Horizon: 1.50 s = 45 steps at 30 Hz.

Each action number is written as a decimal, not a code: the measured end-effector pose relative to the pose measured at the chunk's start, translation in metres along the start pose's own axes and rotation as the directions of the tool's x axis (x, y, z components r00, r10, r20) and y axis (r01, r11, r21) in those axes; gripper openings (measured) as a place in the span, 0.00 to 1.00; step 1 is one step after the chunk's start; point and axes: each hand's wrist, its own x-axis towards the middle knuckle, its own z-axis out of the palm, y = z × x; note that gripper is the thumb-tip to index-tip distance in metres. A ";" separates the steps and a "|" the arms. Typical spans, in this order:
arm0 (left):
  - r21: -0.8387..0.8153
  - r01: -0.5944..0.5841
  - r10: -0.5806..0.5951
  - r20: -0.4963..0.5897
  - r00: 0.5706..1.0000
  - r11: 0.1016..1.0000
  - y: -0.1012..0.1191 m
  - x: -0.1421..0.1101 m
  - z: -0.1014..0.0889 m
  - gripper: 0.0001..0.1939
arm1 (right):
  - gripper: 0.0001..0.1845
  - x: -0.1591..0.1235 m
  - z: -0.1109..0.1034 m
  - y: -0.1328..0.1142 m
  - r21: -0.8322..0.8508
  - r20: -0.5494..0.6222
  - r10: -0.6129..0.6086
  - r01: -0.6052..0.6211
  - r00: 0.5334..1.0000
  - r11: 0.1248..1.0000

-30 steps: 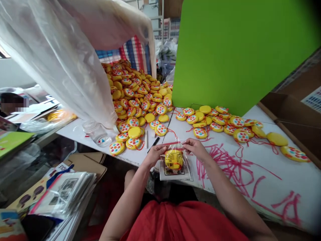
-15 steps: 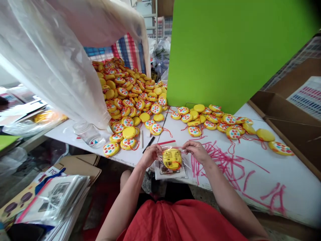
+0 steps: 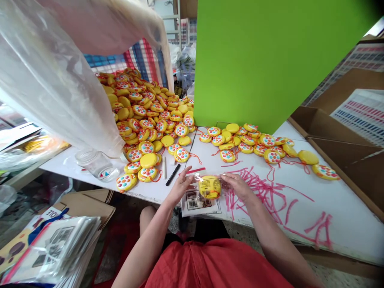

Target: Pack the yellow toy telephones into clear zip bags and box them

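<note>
Small rounded yellow toy point(image 3: 209, 187) with black print on its upward face, inside a clear plastic bag point(image 3: 196, 180), held above the front edge of a white tabletop point(image 3: 211, 158). The toy lies between the two hands: to the right of the left fingers and to the left of, and slightly nearer the wearer than, the right fingertips. Its outline is nearly round, so no long axis stands out; the right hand point(image 3: 237, 185) appears the nearer. The right thumb and forefinger pinch the bag's upper right edge. The left hand point(image 3: 181, 186) is at the bag's left side, its forefinger raised and spread from the rest; whether its thumb grips the film cannot be told. Beneath lies a flat white packet with a black-framed picture point(image 3: 196, 201). Beside the right hand is a tangle of thin pink strips point(image 3: 261, 188); beyond the left, a black marker pen point(image 3: 173, 175). Farther out are a large heap of yellow toys with coloured dots point(image 3: 141, 108), a smaller row of similar toys point(image 3: 246, 147) and an upright bright-green panel point(image 3: 249, 64).
</note>
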 end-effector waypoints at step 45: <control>0.901 -0.083 0.310 -0.059 0.949 0.425 -0.052 0.010 0.023 0.34 | 0.27 0.036 -0.005 -0.010 0.103 0.090 -0.112 0.102 0.990 0.989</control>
